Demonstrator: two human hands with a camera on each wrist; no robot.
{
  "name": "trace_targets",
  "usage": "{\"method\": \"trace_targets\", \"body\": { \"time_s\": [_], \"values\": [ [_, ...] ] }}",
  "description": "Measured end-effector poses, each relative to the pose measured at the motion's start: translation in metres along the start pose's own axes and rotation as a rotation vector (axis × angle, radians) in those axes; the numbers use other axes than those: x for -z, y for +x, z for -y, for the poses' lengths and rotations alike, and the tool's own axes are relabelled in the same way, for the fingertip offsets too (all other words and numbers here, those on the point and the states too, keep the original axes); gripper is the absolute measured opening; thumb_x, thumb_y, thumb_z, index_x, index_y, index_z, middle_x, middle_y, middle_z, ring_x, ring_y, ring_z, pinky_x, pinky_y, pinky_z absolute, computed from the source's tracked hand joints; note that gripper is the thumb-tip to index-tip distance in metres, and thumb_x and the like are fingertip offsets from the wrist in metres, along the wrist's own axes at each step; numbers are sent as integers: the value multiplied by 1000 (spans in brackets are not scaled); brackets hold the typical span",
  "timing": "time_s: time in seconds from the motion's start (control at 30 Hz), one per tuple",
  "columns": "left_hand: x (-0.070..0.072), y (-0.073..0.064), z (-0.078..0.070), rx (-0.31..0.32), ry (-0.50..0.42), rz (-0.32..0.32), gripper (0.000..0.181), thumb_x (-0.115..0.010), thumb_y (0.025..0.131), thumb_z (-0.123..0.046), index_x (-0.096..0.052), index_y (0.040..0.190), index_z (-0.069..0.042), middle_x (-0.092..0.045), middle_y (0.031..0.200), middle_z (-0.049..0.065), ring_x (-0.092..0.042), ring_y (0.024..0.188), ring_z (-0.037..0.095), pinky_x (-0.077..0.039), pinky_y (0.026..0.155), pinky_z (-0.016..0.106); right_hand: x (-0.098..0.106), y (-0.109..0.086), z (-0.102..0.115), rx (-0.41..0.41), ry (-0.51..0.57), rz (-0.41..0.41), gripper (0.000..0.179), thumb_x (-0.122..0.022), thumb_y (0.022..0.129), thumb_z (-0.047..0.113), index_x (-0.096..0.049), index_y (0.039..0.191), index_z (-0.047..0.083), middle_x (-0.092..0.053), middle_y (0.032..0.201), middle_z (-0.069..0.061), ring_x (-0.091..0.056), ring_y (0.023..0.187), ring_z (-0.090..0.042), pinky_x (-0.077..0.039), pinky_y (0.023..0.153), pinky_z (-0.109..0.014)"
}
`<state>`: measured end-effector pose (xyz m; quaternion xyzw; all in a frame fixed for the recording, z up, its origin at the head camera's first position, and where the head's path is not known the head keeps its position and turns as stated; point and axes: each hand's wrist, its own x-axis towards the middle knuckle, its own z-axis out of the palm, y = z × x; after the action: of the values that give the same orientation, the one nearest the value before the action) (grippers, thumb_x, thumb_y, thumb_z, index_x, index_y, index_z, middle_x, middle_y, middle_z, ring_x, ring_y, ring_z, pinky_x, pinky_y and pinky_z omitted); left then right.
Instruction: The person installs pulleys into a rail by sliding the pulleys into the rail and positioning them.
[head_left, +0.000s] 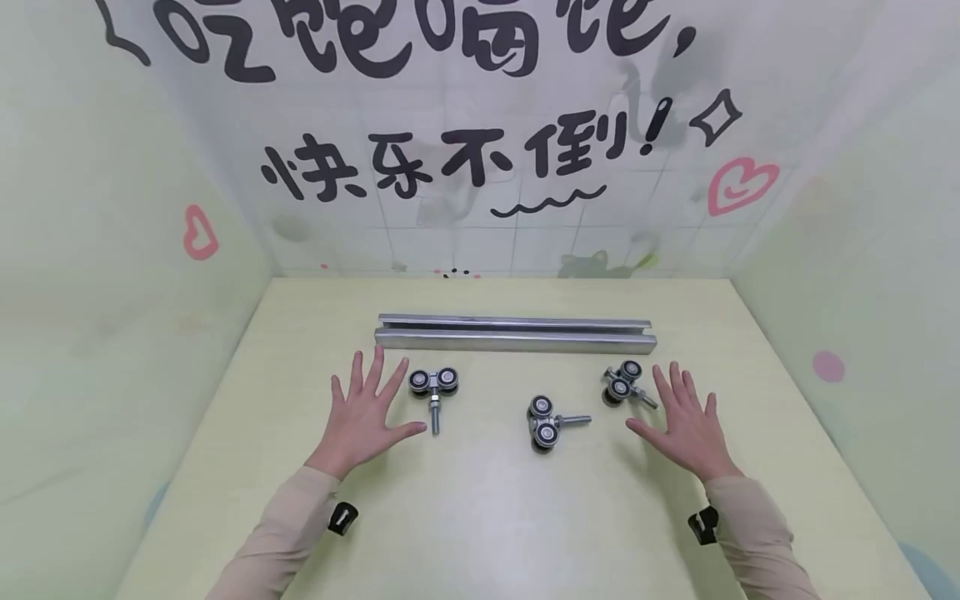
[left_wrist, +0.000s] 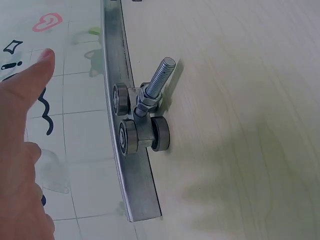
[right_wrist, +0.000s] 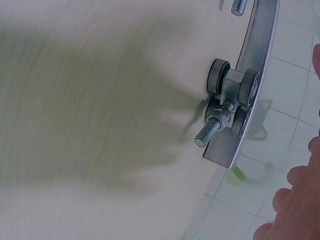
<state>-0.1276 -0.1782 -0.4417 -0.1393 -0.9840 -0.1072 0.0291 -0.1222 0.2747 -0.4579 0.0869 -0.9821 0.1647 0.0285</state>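
My left hand (head_left: 358, 423) is spread with straight fingers, its thumb pointing towards the bolt of a two-bolt-width wheeled roller hanger (head_left: 433, 382) on its right. It holds nothing. My right hand (head_left: 688, 429) is likewise spread and holds nothing, beside another roller hanger (head_left: 621, 388) lying at a slant. Between the hands a third roller hanger (head_left: 546, 433) lies with its threaded bolt pointing right. Behind them a slotted metal rail (head_left: 517, 342) lies crosswise. The left wrist view shows the left hanger (left_wrist: 145, 132) close up, with nuts on its bolt; the right wrist view shows the right hanger (right_wrist: 231, 90).
All the metal parts lie on a pale wood-grain table (head_left: 480, 525). A printed back wall (head_left: 450, 242) with dark lettering rises behind the table, and pale side walls stand at left and right. Small black devices hang at both wrists.
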Motion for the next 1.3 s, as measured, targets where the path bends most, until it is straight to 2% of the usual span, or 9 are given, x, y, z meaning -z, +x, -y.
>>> {"method": "trace_targets", "body": {
  "time_s": [0.3,0.5,0.67,0.87,1.03,1.2,1.3],
  "values": [
    [1,12,-1,-7,-9,-11,93,-55,73,-67,-21,145,-20,-4,151,19,8,135,41,-6,97,73,1,10,-3,1,19,1,89,-57,80,53,-15,145,8,-10,148,-24,-8,135,-42,-7,97,-72],
    [-3,21,2,17,-39,-30,92,-58,73,-64,-22,145,-20,-3,151,19,6,135,43,-6,97,73,0,24,-6,19,25,17,89,-58,80,52,-17,145,8,-11,148,-25,-10,135,-42,-8,98,-71],
    [-8,35,3,44,-92,-37,91,-59,74,-62,-21,145,-19,-2,151,19,7,136,41,-7,97,73,0,46,-9,38,17,54,88,-57,81,52,-16,145,8,-12,148,-25,-13,134,-43,-10,99,-69],
    [-12,48,4,64,-102,-21,90,-54,77,-64,-16,146,-20,0,151,19,5,135,43,-8,96,73,5,76,-10,54,14,100,88,-60,81,48,-16,145,6,-11,147,-26,-16,132,-43,-12,101,-67],
    [-15,54,5,88,-114,-27,91,-56,76,-63,-15,146,-21,-2,151,20,3,135,44,-10,96,73,6,100,-11,67,13,145,87,-60,82,48,-17,144,4,-12,146,-28,-17,131,-44,-13,101,-67],
    [-19,55,5,104,-126,-24,92,-57,76,-61,-15,146,-19,-2,150,22,-4,134,46,-18,96,71,2,122,-16,61,2,204,87,-62,80,46,-18,143,4,-13,146,-29,-16,132,-44,-14,100,-67],
    [-20,56,5,105,-137,-48,92,-58,77,-59,-15,146,-17,-3,149,23,-11,133,46,-26,96,67,0,134,-18,60,-3,230,86,-64,79,43,-21,142,3,-14,145,-29,-17,131,-44,-15,99,-68]
  ]
}}
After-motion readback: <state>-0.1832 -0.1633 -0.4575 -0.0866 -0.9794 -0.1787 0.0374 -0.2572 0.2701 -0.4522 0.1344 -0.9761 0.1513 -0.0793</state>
